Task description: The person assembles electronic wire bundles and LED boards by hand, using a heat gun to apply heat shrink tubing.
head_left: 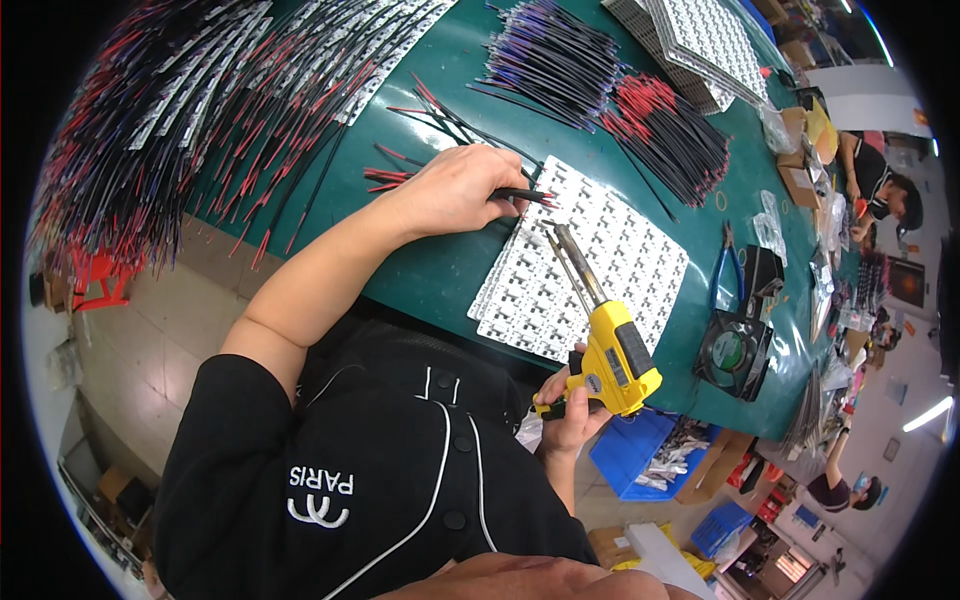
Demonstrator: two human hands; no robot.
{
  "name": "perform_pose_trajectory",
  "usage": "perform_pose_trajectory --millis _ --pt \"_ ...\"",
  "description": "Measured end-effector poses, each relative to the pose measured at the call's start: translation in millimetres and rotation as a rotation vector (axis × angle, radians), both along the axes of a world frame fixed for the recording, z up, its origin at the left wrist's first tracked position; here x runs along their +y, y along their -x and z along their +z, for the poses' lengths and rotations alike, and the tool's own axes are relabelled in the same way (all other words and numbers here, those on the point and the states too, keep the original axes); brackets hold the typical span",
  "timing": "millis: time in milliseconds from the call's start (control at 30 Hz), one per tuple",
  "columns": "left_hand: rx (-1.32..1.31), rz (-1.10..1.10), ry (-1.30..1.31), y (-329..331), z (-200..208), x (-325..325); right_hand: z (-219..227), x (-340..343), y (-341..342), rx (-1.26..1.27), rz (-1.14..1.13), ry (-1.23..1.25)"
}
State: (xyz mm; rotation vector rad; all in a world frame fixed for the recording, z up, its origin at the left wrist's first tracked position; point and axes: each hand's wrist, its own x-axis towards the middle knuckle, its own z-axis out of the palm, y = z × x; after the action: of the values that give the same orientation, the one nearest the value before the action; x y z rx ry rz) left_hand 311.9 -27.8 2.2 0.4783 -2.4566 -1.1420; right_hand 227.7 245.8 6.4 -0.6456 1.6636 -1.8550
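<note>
My left hand point(455, 190) is closed around a small bundle of black wires point(520, 194) with red ends, which point right over a white panel point(585, 260). That panel is covered in rows of small dark marks and lies on top of another like it. My right hand point(575, 412) grips the handle of a yellow soldering gun point(612, 358). The gun's metal tip slants up over the panel, close to the wire ends and a little below them. Loose black and red wires point(440, 112) lie on the table just beyond my left hand.
Wired white strips point(200, 90) pile up at the far left. Wire bundles point(550, 62) and stacked white panels point(705, 40) lie at the back. Blue-handled pliers point(727, 270) and a small black fan point(735, 350) are at the right. A blue bin point(625, 462) stands below the table edge.
</note>
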Motion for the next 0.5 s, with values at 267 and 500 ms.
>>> perform_pose_trajectory --millis 267,500 --pt "0.288 0.368 0.083 -18 21 -11 8 -4 -1 -0.005 -0.02 0.088" --pt "0.138 0.205 -0.06 -32 32 20 6 3 -2 -0.032 0.019 0.081"
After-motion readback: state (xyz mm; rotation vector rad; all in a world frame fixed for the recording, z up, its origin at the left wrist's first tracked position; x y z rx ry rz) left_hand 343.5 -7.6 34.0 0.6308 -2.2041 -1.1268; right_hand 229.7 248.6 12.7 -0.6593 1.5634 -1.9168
